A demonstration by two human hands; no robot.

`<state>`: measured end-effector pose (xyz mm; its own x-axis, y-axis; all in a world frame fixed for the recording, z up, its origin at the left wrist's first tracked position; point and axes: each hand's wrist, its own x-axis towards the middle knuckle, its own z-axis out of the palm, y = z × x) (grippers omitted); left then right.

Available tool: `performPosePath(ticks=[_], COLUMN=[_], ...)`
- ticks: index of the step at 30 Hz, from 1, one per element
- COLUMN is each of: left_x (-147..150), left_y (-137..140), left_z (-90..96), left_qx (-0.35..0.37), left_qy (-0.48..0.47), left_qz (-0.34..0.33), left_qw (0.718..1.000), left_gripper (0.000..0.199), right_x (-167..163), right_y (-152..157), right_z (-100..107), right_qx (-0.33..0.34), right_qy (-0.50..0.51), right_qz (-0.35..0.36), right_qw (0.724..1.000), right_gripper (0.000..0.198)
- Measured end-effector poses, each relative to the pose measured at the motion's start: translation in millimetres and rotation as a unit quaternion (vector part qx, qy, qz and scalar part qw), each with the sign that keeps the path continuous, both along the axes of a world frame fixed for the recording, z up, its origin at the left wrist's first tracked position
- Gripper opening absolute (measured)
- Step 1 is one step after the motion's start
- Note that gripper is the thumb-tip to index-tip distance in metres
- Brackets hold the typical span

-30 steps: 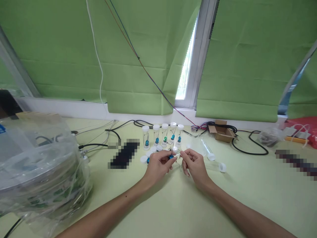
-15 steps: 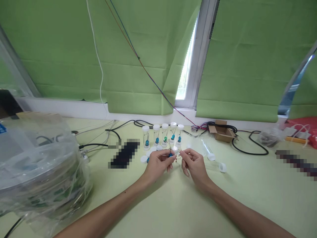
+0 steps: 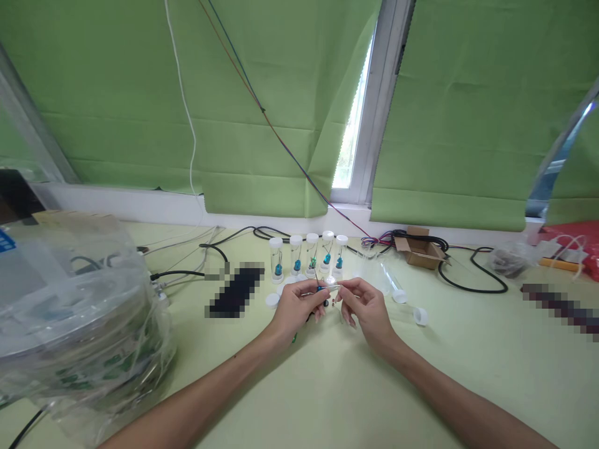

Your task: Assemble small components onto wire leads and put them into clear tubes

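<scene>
Blue piece (image 3: pixel 320 288): because it's so tiny, it could pop loose if the left fingers (image 3: pixel 315 298) squeeze off-centre.
Thin metal bit (image 3: pixel 332 287): might bend, I'd guess, if the right fingers (image 3: pixel 350 295) tug too hard.
Capped tubes (image 3: pixel 296 254): upright at 12 o'clock on the desk (image 3: pixel 327 386), so a forward bump could topple one.
Left fingers: pinched on the blue piece, right at their tips, roughly 2 o'clock from the palm.
Right fingers: pinching the thin metal bit's near end, blue piece at their 9 o'clock.
</scene>
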<state>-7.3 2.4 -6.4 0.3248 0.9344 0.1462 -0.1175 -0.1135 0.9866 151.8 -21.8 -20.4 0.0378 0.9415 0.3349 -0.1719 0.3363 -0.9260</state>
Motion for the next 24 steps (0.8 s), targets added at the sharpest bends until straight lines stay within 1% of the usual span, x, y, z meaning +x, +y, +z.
performPosePath(ticks=[5, 12, 19, 24], left_x=[0.7, 0.0, 0.6, 1.1], left_y=[-1.5, -1.3, -1.4, -3.1], left_z=[1.9, -1.6, -3.5, -3.6], left_qx=[0.001, 0.021, 0.049, 0.07], left_qy=[0.021, 0.034, 0.063, 0.078], left_qz=[0.009, 0.009, -0.004, -0.006], left_qw=[1.0, 0.999, 0.997, 0.994], left_gripper=[0.028, 0.028, 0.03, 0.031], right_x=[0.3, 2.3, 2.7, 2.6], right_y=[0.7, 0.3, 0.9, 1.4], right_z=[-0.5, -2.1, -1.6, -0.4], right_qx=[-0.001, -0.009, -0.028, -0.038], right_qy=[0.003, 0.004, -0.001, -0.002], right_qz=[0.0, 0.008, -0.009, -0.008], right_qw=[1.0, 1.0, 1.0, 0.999], right_gripper=[0.027, 0.03, 0.039, 0.042])
